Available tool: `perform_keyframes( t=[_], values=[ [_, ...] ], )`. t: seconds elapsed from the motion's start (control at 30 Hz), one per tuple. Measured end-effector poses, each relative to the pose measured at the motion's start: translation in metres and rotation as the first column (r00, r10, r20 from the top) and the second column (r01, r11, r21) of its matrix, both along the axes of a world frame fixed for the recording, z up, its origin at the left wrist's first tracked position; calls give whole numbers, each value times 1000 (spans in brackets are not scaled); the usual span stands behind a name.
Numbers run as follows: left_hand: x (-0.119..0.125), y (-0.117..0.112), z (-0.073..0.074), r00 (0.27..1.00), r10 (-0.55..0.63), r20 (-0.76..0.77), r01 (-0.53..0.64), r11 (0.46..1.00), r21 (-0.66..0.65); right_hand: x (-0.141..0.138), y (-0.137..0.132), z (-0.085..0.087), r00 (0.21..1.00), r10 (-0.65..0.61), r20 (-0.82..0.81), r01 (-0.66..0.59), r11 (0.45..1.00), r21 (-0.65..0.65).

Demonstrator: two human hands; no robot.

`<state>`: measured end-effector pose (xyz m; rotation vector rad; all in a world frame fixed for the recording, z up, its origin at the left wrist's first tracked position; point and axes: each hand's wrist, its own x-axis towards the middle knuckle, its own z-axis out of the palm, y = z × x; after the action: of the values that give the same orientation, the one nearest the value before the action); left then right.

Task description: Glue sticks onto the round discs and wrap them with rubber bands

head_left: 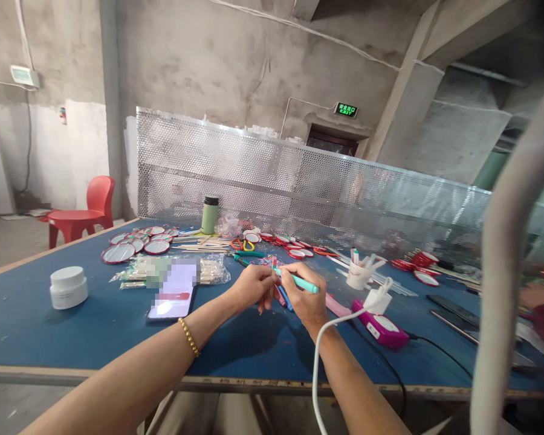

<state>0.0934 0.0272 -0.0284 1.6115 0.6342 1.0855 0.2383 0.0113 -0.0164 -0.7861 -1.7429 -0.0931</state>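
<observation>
My left hand (pixel 250 285) and my right hand (pixel 304 297) meet over the blue table (pixel 36 326), a little past its middle. The right hand's fingers are wrapped round a teal pen-shaped tool (pixel 299 281) that points left toward the left hand. The left hand's fingers are pinched on something small at the tool's tip; I cannot make it out. Pink and blue sticks (pixel 283 297) lie just under the hands. A gold bead bracelet (pixel 189 336) is on my left wrist.
A phone (pixel 174 293) lies left of the hands, with a white jar (pixel 68 287) further left. A magenta device (pixel 381 326), a white cable (pixel 317 356), a white cup (pixel 359 273), red-rimmed discs (pixel 131 246), wooden sticks, scissors and a green bottle (pixel 209 215) fill the table. A perforated metal screen stands behind.
</observation>
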Motion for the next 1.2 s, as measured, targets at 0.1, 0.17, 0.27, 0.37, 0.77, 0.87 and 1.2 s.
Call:
perform_keyframes(
  t=[0.1, 0.17, 0.27, 0.37, 0.77, 0.87, 1.2],
  values=[
    [0, 0, 0, 1000, -1, -1, 1, 1000, 3, 0, 0, 0, 1000, -7, 5, 7, 1000, 11],
    [0, -1, 0, 1000, -1, -5, 1, 1000, 12, 0, 0, 0, 1000, -11, 5, 11, 1000, 16],
    [0, 0, 1, 1000, 3, -10, -3, 1000, 14, 0, 0, 0, 1000, -6, 5, 6, 1000, 14],
    [0, 1, 0, 1000, 8, -11, -8, 1000, 13, 0, 0, 0, 1000, -5, 7, 5, 1000, 7],
    [0, -1, 1, 1000, 8, -4, -8, 1000, 0, 0, 0, 0, 1000, -11, -1, 11, 1000, 3],
    [-1, -1, 2, 1000, 15, -11, -15, 1000, 7, 0, 0, 0, 1000, -17, -7, 17, 1000, 9],
    [0, 2, -1, 1000, 10, -10, -10, 1000, 6, 0, 0, 1, 1000, -17, -9, 17, 1000, 8]
  ],
)
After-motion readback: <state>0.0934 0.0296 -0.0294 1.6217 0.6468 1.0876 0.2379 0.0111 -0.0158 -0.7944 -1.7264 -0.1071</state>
